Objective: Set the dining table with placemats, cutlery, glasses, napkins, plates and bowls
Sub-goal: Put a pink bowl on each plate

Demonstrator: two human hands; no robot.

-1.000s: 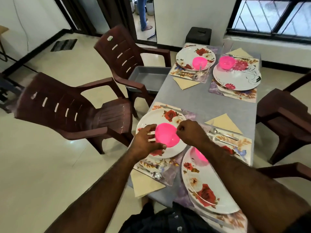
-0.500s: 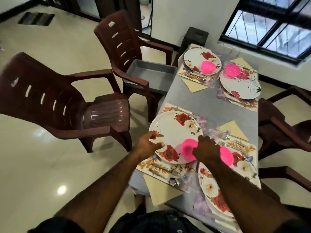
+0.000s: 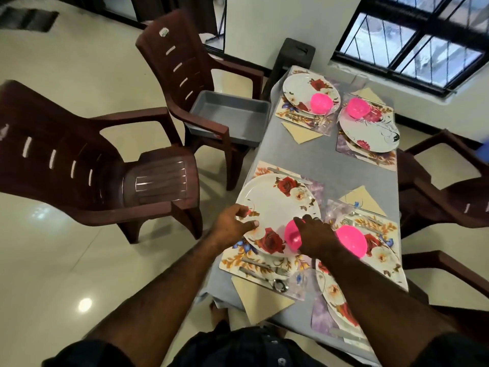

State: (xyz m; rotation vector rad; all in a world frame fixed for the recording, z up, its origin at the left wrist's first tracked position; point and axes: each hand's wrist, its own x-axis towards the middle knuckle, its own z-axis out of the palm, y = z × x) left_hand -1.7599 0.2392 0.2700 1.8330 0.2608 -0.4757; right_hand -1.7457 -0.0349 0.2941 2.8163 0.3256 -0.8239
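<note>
On the grey table (image 3: pixel 325 165) the near left place has a floral placemat (image 3: pixel 232 256) and a white rose plate (image 3: pixel 277 205). My right hand (image 3: pixel 315 234) grips a pink bowl (image 3: pixel 291 234) at that plate's near right edge. My left hand (image 3: pixel 232 223) rests on the plate's left rim, fingers loosely curled, holding nothing. A second pink bowl (image 3: pixel 352 241) sits on the near right plate (image 3: pixel 333 295). Cutlery (image 3: pixel 264 271), a clear glass (image 3: pixel 304 282) and a beige napkin (image 3: pixel 260 300) lie in front. The far plates carry pink bowls (image 3: pixel 321 102) (image 3: pixel 358 107).
Two brown plastic chairs (image 3: pixel 92 168) (image 3: pixel 185 56) stand to the left of the table; the farther one holds a grey tub (image 3: pixel 232 112). More chairs (image 3: pixel 449 197) stand on the right. A black stool (image 3: pixel 296 54) is beyond the table's far end, under a barred window (image 3: pixel 423 30).
My left hand let go of the pink bowl and went to the plate's left rim. My right hand carried the bowl from the plate's middle to its near right edge.
</note>
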